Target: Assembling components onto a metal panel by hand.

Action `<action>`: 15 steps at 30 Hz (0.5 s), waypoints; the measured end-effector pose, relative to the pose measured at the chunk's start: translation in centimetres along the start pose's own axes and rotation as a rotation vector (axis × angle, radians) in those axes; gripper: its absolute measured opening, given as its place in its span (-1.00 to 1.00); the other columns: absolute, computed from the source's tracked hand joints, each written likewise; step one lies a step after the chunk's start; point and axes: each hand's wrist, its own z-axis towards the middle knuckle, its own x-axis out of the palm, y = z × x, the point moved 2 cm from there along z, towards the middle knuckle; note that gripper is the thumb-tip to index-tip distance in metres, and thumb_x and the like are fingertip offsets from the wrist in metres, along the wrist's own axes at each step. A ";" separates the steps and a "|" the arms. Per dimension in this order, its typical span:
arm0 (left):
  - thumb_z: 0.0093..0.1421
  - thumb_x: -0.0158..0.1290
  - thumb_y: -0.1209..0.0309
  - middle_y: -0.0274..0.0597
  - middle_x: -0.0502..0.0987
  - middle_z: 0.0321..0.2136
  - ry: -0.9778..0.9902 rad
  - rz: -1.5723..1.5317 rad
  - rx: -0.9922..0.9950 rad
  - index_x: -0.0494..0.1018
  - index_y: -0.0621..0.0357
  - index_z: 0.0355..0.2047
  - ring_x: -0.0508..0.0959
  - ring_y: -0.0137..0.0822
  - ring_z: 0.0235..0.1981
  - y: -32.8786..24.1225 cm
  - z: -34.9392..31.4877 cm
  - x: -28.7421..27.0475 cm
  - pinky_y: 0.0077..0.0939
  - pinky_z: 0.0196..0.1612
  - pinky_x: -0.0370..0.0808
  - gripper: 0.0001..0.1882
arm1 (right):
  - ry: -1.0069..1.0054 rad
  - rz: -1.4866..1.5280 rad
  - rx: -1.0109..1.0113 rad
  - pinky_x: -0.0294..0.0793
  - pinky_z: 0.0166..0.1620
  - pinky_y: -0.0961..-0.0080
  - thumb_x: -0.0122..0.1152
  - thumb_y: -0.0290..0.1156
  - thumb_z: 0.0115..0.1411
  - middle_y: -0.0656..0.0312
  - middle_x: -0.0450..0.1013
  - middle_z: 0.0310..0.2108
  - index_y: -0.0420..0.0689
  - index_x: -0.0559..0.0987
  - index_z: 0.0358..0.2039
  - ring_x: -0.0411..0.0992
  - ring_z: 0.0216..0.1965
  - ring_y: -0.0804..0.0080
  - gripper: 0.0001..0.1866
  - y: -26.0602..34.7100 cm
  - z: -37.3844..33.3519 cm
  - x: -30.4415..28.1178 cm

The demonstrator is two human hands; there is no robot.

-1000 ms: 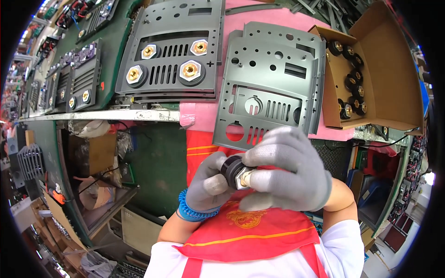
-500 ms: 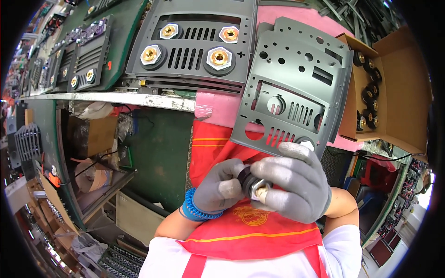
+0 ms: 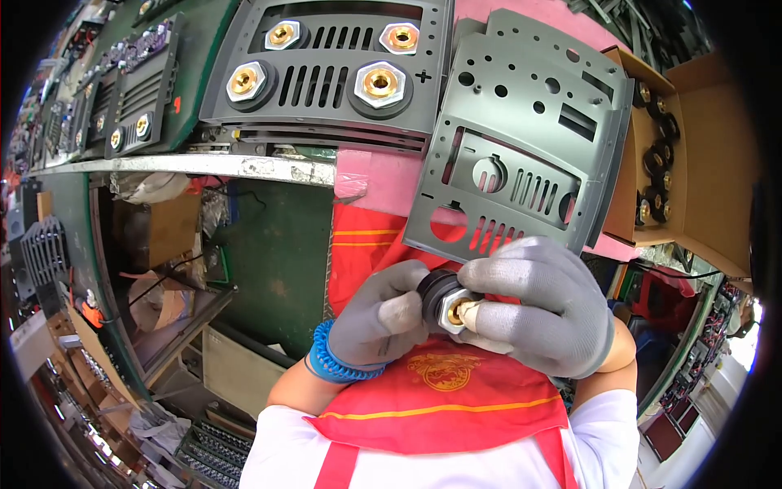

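Both gloved hands meet in front of my red apron around a black round panel socket [image 3: 438,295] with a silver hex nut and brass centre. My left hand [image 3: 379,319] wears a grey glove, its thumb and fingers closed on the black body. The fingertips of my right hand [image 3: 542,306], also gloved, are closed on the hex nut [image 3: 450,311]. Just beyond the hands a grey metal panel [image 3: 521,106] with round holes and slots lies tilted on pink foam; my right hand hides its near right corner.
To the left stands a stacked grey panel [image 3: 330,122] fitted with several brass-centred sockets. An open cardboard box [image 3: 709,155] on the right holds more black sockets. Circuit boards on panels [image 3: 147,90] lie far left, above an open green cabinet [image 3: 277,269].
Both hands stay closed on the socket; the right has shifted slightly right and its fingers have moved around the nut. More of the nut's brass centre shows. The view has shifted a little.
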 end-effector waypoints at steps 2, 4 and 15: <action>0.30 0.00 0.12 0.06 0.48 -0.07 -0.020 -0.046 -0.055 0.30 0.44 -0.02 0.55 -0.16 -0.08 0.4 -0.2 -0.1 -0.24 0.00 0.48 -0.46 | -0.014 -0.048 -0.018 0.45 -0.09 0.29 0.19 -0.44 -0.02 0.25 0.49 -0.19 -0.06 0.59 -0.24 0.48 -0.27 0.37 -0.74 0.1 0.4 -0.1; 0.32 -0.03 0.16 0.08 0.47 -0.06 -0.002 -0.164 -0.171 0.29 0.41 0.01 0.55 -0.15 -0.08 0.7 -0.6 -0.6 -0.22 0.02 0.48 -0.50 | 0.055 -0.096 -0.133 0.42 -0.01 0.23 0.20 -0.43 -0.01 0.25 0.48 -0.15 -0.06 0.57 -0.28 0.48 -0.23 0.34 -0.78 0.0 0.4 -0.5; 0.29 0.05 0.26 -0.03 0.48 -0.07 -0.042 -0.087 -0.092 0.34 0.30 -0.05 0.52 -0.19 -0.04 1.1 -0.6 -0.4 -0.22 0.08 0.44 -0.63 | -0.055 -0.124 -0.055 0.49 -0.10 0.26 0.28 -0.38 -0.10 0.12 0.50 -0.15 -0.10 0.53 -0.36 0.52 -0.24 0.22 -0.76 0.9 -0.3 0.7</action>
